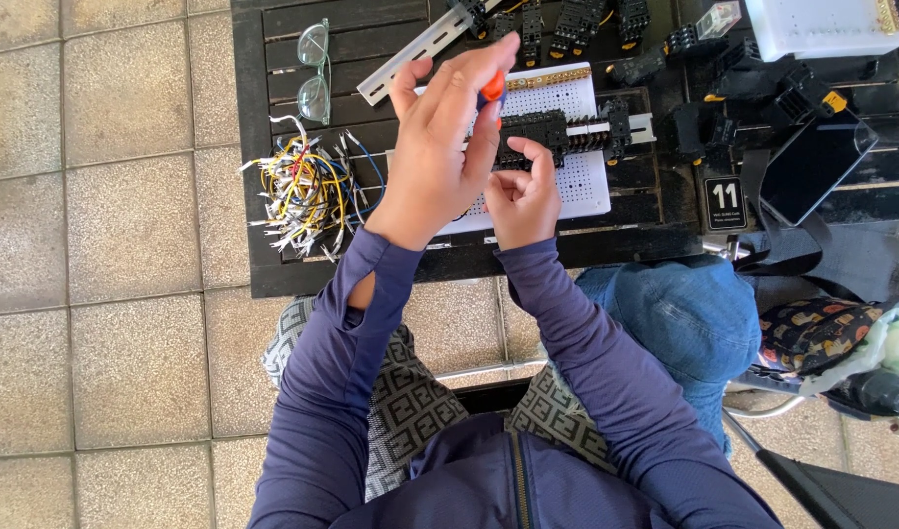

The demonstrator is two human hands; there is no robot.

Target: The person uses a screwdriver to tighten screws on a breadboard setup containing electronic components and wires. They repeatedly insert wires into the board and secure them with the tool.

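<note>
A person's left hand grips an orange-handled screwdriver over black terminal blocks on a white perforated board; the right hand pinches at the blocks' near edge. A loose wire bundle waits at nine o'clock on the counter.

A small square black-and-white sign stands beside a dark phone screen.

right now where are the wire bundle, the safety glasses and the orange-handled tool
wire bundle point(307, 191), head view, middle of the yellow and white tangle
safety glasses point(314, 73), head view, bridge between the two clear lenses
orange-handled tool point(491, 88), head view, orange handle showing by the left hand's fingers
</note>
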